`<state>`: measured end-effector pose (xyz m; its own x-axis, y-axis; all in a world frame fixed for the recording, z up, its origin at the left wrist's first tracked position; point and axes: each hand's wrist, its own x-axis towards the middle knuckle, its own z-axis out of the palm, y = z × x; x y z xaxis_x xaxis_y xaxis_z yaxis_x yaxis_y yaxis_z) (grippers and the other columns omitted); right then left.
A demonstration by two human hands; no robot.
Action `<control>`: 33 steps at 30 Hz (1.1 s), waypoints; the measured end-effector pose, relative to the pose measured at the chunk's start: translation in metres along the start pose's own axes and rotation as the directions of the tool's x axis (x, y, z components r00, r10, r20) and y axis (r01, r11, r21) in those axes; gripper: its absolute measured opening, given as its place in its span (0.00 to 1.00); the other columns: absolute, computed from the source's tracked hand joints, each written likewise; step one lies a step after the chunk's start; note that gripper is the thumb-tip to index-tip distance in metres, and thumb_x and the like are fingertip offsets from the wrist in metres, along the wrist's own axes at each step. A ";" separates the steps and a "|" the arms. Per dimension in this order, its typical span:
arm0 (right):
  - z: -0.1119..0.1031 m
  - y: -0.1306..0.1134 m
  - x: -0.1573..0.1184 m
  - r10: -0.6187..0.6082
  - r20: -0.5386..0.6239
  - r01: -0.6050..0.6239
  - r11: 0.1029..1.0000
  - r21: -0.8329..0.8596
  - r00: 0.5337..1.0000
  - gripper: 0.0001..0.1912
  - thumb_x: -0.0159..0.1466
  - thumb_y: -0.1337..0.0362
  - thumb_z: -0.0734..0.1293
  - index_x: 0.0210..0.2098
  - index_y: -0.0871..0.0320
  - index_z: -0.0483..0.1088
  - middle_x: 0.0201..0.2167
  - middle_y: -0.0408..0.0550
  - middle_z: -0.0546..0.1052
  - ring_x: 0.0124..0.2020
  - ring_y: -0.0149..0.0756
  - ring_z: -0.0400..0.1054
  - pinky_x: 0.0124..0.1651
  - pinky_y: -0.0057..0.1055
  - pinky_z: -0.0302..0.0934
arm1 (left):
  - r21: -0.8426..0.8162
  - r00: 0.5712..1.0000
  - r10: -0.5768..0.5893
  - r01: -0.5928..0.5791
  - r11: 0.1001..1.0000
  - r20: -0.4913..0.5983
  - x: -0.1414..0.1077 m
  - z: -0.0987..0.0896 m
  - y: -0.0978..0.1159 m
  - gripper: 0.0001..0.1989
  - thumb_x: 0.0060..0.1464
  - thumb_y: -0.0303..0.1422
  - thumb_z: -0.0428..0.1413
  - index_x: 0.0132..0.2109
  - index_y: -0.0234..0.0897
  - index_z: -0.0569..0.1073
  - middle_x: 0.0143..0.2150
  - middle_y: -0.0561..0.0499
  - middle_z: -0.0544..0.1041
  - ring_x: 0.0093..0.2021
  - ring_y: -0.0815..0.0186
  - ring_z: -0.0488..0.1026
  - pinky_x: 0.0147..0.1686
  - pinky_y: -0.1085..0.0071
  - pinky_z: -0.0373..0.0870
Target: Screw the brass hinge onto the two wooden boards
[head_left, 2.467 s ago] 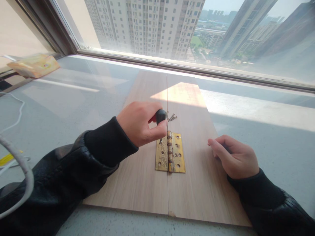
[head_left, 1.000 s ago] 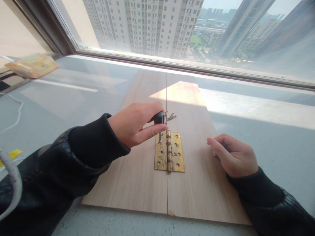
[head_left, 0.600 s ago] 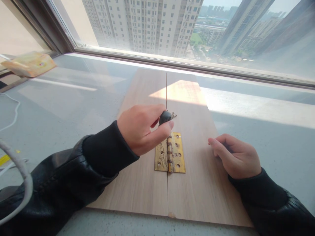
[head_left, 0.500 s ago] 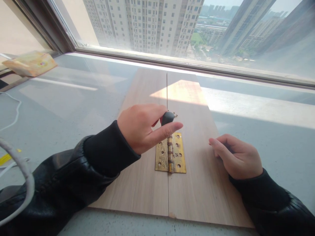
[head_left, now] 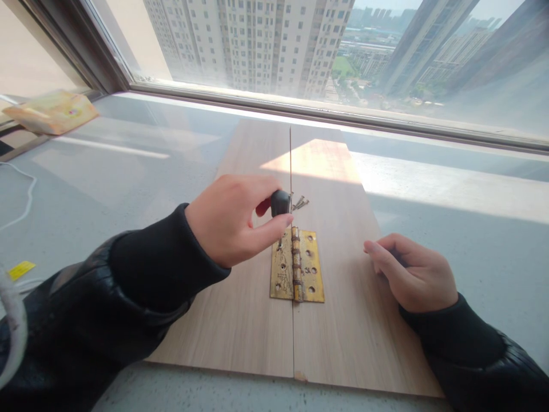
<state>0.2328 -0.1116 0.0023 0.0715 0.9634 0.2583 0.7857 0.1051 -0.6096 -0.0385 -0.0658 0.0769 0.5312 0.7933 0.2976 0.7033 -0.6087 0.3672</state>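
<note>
My left hand [head_left: 238,217] is closed around the black handle of a screwdriver [head_left: 280,203], held upright. Below the hand, a bit of its shaft shows over the left leaf of a worn brass hinge [head_left: 317,269]. That hinge lies open across the seam between two pale wooden boards [head_left: 338,337], its knuckle along the seam. Several small screws [head_left: 301,202] lie just beyond it. At the right board's edge rests my right hand [head_left: 418,274], fingers curled and thumb against them; whatever it may hold is hidden.
The boards lie on a pale speckled sill [head_left: 206,395] beneath a large window. A yellowish packet [head_left: 54,112] sits at the far left. White cables [head_left: 30,194] and a yellow tag [head_left: 21,269] are on the left, and a pale loop [head_left: 15,337] crosses near my left sleeve.
My left hand and the screwdriver have shifted left, from above the hinge knuckle to over its left leaf. More of the screws shows now. My right hand has stayed put.
</note>
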 end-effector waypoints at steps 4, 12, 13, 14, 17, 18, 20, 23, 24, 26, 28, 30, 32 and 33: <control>0.001 0.000 0.000 -0.006 -0.005 0.006 1.000 -0.002 1.000 0.19 0.59 0.51 0.63 0.18 0.55 0.62 0.13 0.38 0.63 0.17 0.28 0.55 0.24 0.30 0.52 | 0.091 0.997 -0.029 0.036 0.995 -0.075 -0.003 0.004 0.004 0.10 0.50 0.36 0.49 0.25 0.36 0.64 0.21 0.53 0.65 0.20 0.71 0.56 0.22 0.71 0.52; 0.001 -0.004 0.001 0.003 0.010 -0.003 1.000 0.008 1.000 0.19 0.59 0.51 0.63 0.18 0.56 0.63 0.14 0.38 0.63 0.17 0.27 0.55 0.24 0.30 0.52 | 0.259 0.990 -0.055 0.086 0.962 -0.126 -0.006 0.007 0.009 0.23 0.56 0.49 0.43 0.23 0.36 0.62 0.19 0.51 0.65 0.19 0.69 0.58 0.21 0.72 0.46; 0.001 -0.003 0.002 0.003 0.009 -0.003 1.000 0.009 1.000 0.19 0.59 0.51 0.63 0.18 0.56 0.63 0.13 0.38 0.63 0.16 0.27 0.55 0.24 0.30 0.52 | 0.254 0.992 -0.047 0.075 0.964 -0.116 -0.006 0.007 0.010 0.22 0.56 0.48 0.43 0.23 0.36 0.63 0.20 0.50 0.66 0.20 0.69 0.58 0.21 0.71 0.46; 0.001 -0.003 0.002 0.003 0.006 -0.003 1.000 0.011 1.000 0.19 0.59 0.51 0.63 0.18 0.56 0.63 0.13 0.38 0.62 0.16 0.27 0.55 0.24 0.29 0.52 | 0.249 0.994 -0.037 0.062 0.967 -0.103 -0.005 0.007 0.010 0.21 0.56 0.47 0.43 0.23 0.36 0.63 0.20 0.50 0.66 0.20 0.69 0.58 0.21 0.71 0.47; 0.001 -0.002 0.002 -0.003 -0.002 0.003 1.000 0.015 1.000 0.19 0.59 0.52 0.63 0.18 0.56 0.62 0.13 0.38 0.62 0.16 0.27 0.54 0.23 0.29 0.52 | 0.238 0.997 -0.021 0.037 0.971 -0.070 -0.004 0.006 0.011 0.19 0.56 0.44 0.44 0.23 0.36 0.61 0.19 0.51 0.64 0.19 0.69 0.56 0.21 0.71 0.47; 0.001 -0.002 0.002 -0.007 -0.002 0.007 1.000 0.013 1.000 0.19 0.59 0.52 0.63 0.18 0.56 0.62 0.13 0.38 0.63 0.16 0.27 0.55 0.23 0.29 0.52 | 0.233 0.998 -0.020 0.033 0.972 -0.061 -0.003 0.006 0.010 0.19 0.56 0.43 0.44 0.23 0.36 0.61 0.19 0.51 0.63 0.19 0.70 0.56 0.21 0.71 0.47; 0.001 -0.002 0.002 -0.011 0.001 0.011 1.000 0.005 1.000 0.19 0.59 0.52 0.63 0.18 0.56 0.62 0.13 0.38 0.63 0.16 0.27 0.55 0.23 0.29 0.52 | 0.218 0.999 -0.012 0.023 0.976 -0.050 -0.003 0.006 0.010 0.18 0.56 0.43 0.43 0.23 0.37 0.60 0.19 0.52 0.62 0.19 0.70 0.55 0.21 0.71 0.48; 0.000 -0.003 0.002 -0.011 0.002 0.011 1.000 -0.005 1.000 0.19 0.59 0.52 0.63 0.18 0.56 0.62 0.13 0.38 0.64 0.16 0.27 0.56 0.24 0.29 0.53 | 0.184 1.000 -0.002 0.006 0.983 -0.020 -0.002 0.006 0.008 0.16 0.56 0.41 0.43 0.25 0.37 0.59 0.20 0.53 0.61 0.21 0.70 0.55 0.22 0.71 0.50; 0.000 -0.003 0.002 -0.015 0.000 0.015 1.000 -0.005 1.000 0.19 0.59 0.52 0.63 0.18 0.56 0.62 0.13 0.38 0.64 0.16 0.27 0.55 0.23 0.29 0.53 | 0.167 1.000 0.001 -0.001 0.986 -0.003 -0.002 0.006 0.007 0.16 0.56 0.41 0.43 0.25 0.37 0.59 0.20 0.53 0.61 0.21 0.70 0.55 0.23 0.71 0.50; 0.000 -0.002 0.001 -0.024 -0.003 0.024 1.000 -0.005 1.000 0.19 0.59 0.52 0.63 0.18 0.55 0.62 0.13 0.38 0.64 0.16 0.27 0.56 0.23 0.29 0.53 | 0.125 0.999 0.018 -0.022 0.992 0.037 -0.001 0.006 0.005 0.15 0.56 0.40 0.43 0.25 0.37 0.58 0.21 0.54 0.61 0.21 0.70 0.55 0.23 0.71 0.52; 0.000 -0.002 0.001 -0.024 0.002 0.024 1.000 -0.003 1.000 0.19 0.59 0.52 0.63 0.18 0.56 0.62 0.13 0.38 0.64 0.16 0.27 0.56 0.23 0.29 0.53 | 0.079 0.997 0.049 -0.053 0.995 0.062 0.000 0.005 0.002 0.14 0.55 0.40 0.43 0.26 0.37 0.59 0.22 0.53 0.62 0.22 0.70 0.55 0.24 0.71 0.53; 0.000 -0.002 0.001 -0.020 0.002 0.020 1.000 -0.006 1.000 0.19 0.59 0.52 0.63 0.18 0.56 0.63 0.13 0.38 0.64 0.15 0.27 0.56 0.23 0.29 0.53 | 0.033 0.992 0.101 -0.104 0.994 0.078 0.001 0.004 -0.002 0.13 0.56 0.39 0.43 0.27 0.37 0.59 0.23 0.53 0.62 0.22 0.70 0.56 0.24 0.71 0.55; 0.000 -0.002 0.001 -0.018 -0.003 0.018 1.000 -0.006 1.000 0.19 0.59 0.52 0.63 0.18 0.56 0.63 0.13 0.38 0.63 0.16 0.27 0.56 0.23 0.29 0.53 | -0.016 0.981 0.170 -0.170 0.985 0.088 0.003 0.004 -0.006 0.12 0.56 0.37 0.44 0.27 0.36 0.60 0.23 0.53 0.62 0.22 0.70 0.56 0.24 0.72 0.55; 0.000 -0.002 0.000 -0.017 -0.004 0.017 1.000 -0.005 1.000 0.19 0.59 0.52 0.63 0.18 0.56 0.63 0.13 0.38 0.63 0.16 0.27 0.56 0.23 0.29 0.53 | -0.040 0.976 0.199 -0.196 0.980 0.090 0.004 0.004 -0.008 0.12 0.56 0.36 0.44 0.28 0.36 0.60 0.23 0.54 0.62 0.22 0.71 0.56 0.24 0.73 0.56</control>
<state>0.2314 -0.1114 0.0036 0.0607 0.9605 0.2715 0.7898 0.1201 -0.6015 -0.0401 -0.0581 0.0717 0.7012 0.6540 0.2839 0.5658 -0.7528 0.3365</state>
